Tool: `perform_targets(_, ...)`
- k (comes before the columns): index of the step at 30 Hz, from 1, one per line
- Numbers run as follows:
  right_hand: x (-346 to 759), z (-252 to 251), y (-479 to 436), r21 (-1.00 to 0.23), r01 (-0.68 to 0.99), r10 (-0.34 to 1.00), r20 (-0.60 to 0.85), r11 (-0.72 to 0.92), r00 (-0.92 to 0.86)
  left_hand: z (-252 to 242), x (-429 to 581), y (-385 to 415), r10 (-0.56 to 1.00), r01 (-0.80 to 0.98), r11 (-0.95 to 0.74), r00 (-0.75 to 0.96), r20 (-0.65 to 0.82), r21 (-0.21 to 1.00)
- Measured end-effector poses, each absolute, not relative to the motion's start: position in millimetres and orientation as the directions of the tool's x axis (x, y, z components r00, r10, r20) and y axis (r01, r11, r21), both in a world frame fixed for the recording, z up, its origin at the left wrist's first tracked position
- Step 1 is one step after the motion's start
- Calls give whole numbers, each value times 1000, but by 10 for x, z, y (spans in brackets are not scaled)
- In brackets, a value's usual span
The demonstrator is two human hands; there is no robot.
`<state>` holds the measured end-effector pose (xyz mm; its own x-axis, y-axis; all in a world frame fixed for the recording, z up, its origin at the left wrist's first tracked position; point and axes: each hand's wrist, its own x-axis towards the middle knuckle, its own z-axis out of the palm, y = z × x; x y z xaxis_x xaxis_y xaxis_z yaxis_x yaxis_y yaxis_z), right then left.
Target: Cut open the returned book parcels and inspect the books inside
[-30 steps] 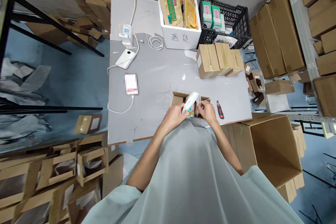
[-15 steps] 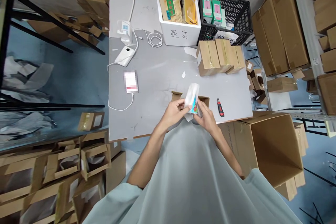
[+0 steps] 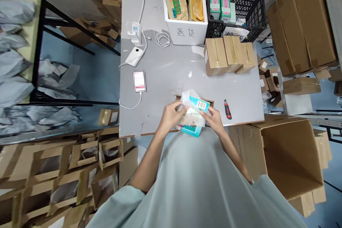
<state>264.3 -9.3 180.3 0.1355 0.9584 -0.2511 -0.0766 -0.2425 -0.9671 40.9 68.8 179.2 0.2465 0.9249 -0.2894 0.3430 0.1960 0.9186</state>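
Between my hands, at the table's front edge, is a blue packet (image 3: 200,104) with a barcode, partly covered by thin white translucent wrapping (image 3: 189,97). A turquoise end of it (image 3: 192,130) shows below, with a bit of red at its left. My left hand (image 3: 172,114) is closed on the wrapping's left side, thumb on top. My right hand (image 3: 213,118) pinches the packet's right edge. Behind them is a small open cardboard box (image 3: 211,102), mostly hidden. To the right of my right hand lies a red and black box cutter (image 3: 227,109).
Taped cartons (image 3: 216,58) stand at the back right, before a black crate (image 3: 256,10) and a white foam box (image 3: 187,32). A phone (image 3: 134,56), charger and cables lie on the left. A large open carton (image 3: 291,156) stands right of the table.
The packet has been opened out from a narrow folded shape, so its barcode and turquoise lower end now show. My view has shifted slightly left.
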Motion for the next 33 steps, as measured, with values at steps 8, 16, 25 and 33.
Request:
perform_targets(8, 2792, 1953, -97, -964, 78, 963, -244, -254, 118, 1791, 353, 544, 912, 104, 393, 81, -401, 914)
perform_targets(16, 3243, 2540, -87, -928, 331, 960, -84, -173, 266, 1798, -316, 492, 871, 84, 286, -439, -222, 955)
perform_targets(25, 3349, 2784, -12, -873, 468, 923, 58, -137, 380, 1873, -174, 409, 964, 260, 212, -216, -157, 942)
perform_targets(33, 3444, 2917, -139, -854, 490, 827, 141, -177, 545, 1639, 486, 496, 815, 411, 207, 429, -389, 888)
